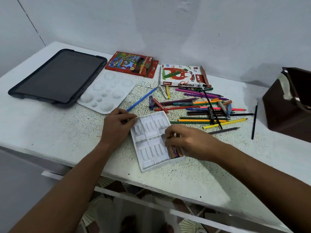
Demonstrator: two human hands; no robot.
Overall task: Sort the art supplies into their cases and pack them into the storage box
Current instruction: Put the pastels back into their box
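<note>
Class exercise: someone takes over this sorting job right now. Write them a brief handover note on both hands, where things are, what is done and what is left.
Left hand holds the white pastel tray by its far left corner.
Right hand sets oil pastels into the tray's right side.
Done: a few pastels seated; most slots empty.
Left: loose pencils and pens, oil pastels box, red pencil box, brown storage box still unpacked.

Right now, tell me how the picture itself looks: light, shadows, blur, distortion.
Head view: soft, even light with only faint shadows under the left hand and right hand; the wide lens bows the table edge and stretches the forearms toward the corners; the white tray and the oil pastels box lettering read fairly sharp, while the frame's lower edge is smeared.
</note>
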